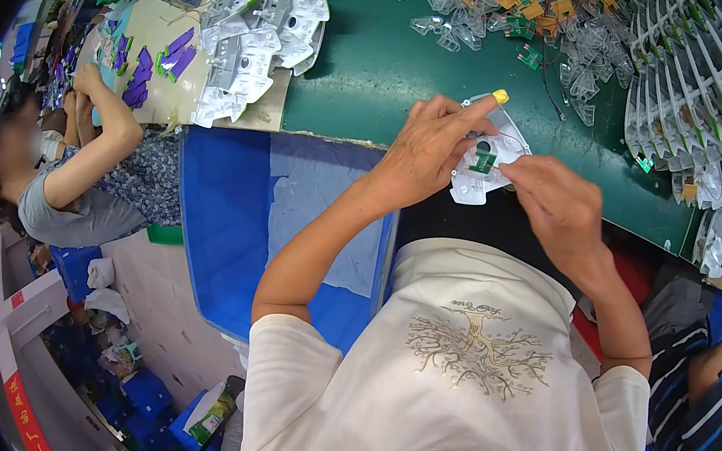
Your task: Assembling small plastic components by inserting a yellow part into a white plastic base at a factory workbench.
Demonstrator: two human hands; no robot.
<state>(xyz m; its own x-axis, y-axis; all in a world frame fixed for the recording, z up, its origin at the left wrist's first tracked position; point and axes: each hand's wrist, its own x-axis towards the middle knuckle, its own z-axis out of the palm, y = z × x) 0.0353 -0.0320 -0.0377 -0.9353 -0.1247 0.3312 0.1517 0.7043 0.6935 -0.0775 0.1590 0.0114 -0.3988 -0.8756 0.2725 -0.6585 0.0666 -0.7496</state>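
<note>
One curved white plastic shell (471, 190)

- The person's left hand (429, 148) grips, one finger stretched forward.
- The right hand (562, 205) curls, fingertips in a pinch.
- The left forearm (318, 243) and right forearm (616, 315) slant inward.
</note>
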